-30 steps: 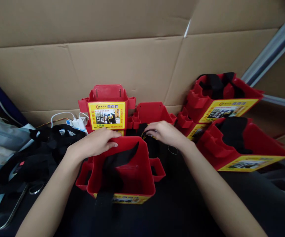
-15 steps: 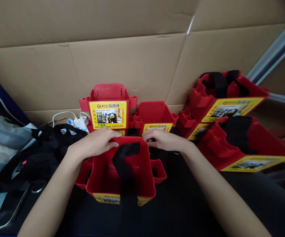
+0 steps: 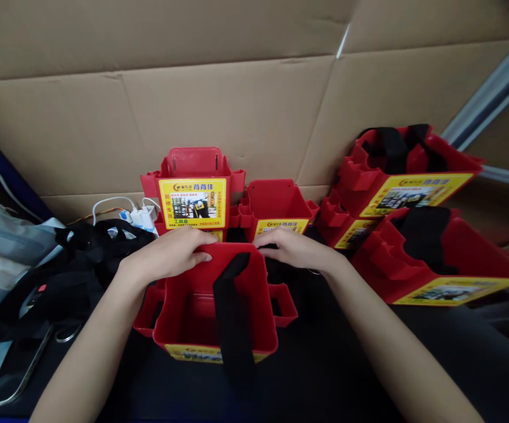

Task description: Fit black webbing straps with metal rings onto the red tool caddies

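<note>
A red plastic tool box (image 3: 263, 305) with a yellow label stands open-topped on the black table. My left hand (image 3: 172, 252) grips its far rim, thumb inside and fingers hidden behind the wall. A black strap (image 3: 232, 311) runs from the upper right of that wall, folds over and hangs past the near side. At the far right corner, my right hand (image 3: 287, 248) is closed behind the wall, apparently on the strap's other end; its fingertips are partly hidden.
Red boxes (image 3: 192, 161) stand stacked at the back, with another red box (image 3: 276, 200) beside them. More strapped boxes (image 3: 439, 252) are on the right. Black straps (image 3: 91, 258), a white charger (image 3: 144, 217) and cables lie left. A cardboard wall (image 3: 228, 117) rises behind.
The strap inside the box has shifted right, and its folded bend is shorter. Both hands stay in nearly the same place, and the box has hardly moved.
</note>
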A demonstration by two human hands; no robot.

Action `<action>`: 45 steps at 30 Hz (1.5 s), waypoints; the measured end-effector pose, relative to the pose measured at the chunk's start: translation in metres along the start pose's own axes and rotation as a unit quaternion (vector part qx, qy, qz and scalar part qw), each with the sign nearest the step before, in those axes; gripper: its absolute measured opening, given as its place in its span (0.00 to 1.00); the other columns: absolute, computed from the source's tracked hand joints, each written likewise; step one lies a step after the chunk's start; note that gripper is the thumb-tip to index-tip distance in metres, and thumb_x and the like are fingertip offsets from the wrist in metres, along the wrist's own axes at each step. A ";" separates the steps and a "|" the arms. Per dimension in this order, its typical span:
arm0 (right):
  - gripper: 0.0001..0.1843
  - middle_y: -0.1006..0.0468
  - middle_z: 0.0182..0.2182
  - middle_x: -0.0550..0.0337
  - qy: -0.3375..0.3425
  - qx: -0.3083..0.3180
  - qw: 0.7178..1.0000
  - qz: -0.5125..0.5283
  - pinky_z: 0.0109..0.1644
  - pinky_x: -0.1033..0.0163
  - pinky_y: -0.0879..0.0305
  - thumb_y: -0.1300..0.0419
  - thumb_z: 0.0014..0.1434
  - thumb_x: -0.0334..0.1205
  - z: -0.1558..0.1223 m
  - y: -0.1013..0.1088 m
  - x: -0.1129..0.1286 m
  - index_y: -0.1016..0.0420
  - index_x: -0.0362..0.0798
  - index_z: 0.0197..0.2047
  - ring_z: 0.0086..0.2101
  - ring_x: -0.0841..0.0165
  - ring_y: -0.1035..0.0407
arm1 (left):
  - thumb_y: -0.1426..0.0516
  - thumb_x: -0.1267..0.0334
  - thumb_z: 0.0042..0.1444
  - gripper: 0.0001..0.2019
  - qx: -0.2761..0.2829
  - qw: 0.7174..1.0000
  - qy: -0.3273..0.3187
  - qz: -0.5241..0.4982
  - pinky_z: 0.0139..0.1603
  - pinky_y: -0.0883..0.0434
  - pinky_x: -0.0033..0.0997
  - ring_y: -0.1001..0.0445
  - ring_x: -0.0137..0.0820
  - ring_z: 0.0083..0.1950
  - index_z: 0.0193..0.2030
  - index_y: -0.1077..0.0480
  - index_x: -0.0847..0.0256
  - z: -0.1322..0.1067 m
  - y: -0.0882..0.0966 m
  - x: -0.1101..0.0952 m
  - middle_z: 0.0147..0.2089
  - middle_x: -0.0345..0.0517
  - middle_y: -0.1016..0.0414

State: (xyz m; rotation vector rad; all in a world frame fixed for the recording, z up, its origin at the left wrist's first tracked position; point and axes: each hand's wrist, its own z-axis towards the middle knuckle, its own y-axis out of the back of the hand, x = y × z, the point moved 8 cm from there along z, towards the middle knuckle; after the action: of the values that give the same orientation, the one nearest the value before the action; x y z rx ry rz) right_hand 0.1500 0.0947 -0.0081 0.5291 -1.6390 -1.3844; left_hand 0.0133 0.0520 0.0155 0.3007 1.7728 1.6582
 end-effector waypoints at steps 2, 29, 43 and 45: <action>0.11 0.24 0.37 0.55 -0.112 0.002 0.993 -0.034 0.43 0.61 0.36 0.48 0.57 0.36 -0.005 -0.004 -0.035 0.25 0.47 0.40 0.38 0.64 0.30 | 0.49 0.67 0.55 0.05 0.000 1.000 0.006 0.013 0.42 0.35 0.30 0.30 0.33 0.41 0.35 0.32 0.61 0.000 0.000 0.001 0.38 0.44 0.27; 0.36 0.54 0.62 0.43 -0.378 -0.067 0.914 -0.131 0.54 0.37 0.50 0.56 0.56 0.61 -0.149 -0.072 -0.121 0.56 0.56 0.65 0.60 0.49 0.58 | 0.42 0.57 0.48 0.22 0.035 0.986 -0.005 0.163 0.48 0.31 0.39 0.28 0.41 0.47 0.51 0.34 0.56 -0.075 -0.044 -0.057 0.50 0.49 0.28; 0.31 0.53 0.63 0.54 -0.040 -0.013 0.999 -0.026 0.61 0.41 0.67 0.49 0.58 0.51 -0.075 -0.118 -0.005 0.52 0.59 0.63 0.62 0.58 0.64 | 0.47 0.58 0.53 0.12 -0.191 0.960 -0.100 0.180 0.35 0.37 0.32 0.31 0.35 0.39 0.41 0.32 0.62 0.100 0.080 -0.132 0.36 0.46 0.28; 0.32 0.53 0.63 0.54 -0.042 -0.012 0.999 -0.016 0.61 0.41 0.68 0.49 0.57 0.50 -0.074 -0.118 -0.003 0.52 0.59 0.63 0.62 0.59 0.64 | 0.47 0.60 0.51 0.12 -0.167 0.962 -0.094 0.194 0.36 0.37 0.33 0.31 0.38 0.42 0.41 0.32 0.63 0.140 0.074 -0.123 0.39 0.48 0.28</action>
State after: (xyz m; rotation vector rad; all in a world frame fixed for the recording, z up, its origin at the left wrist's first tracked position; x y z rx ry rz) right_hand 0.1875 0.0236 -0.1220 0.4921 -1.6851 -1.4651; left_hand 0.1701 0.1018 0.1311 0.6599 1.3211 2.0888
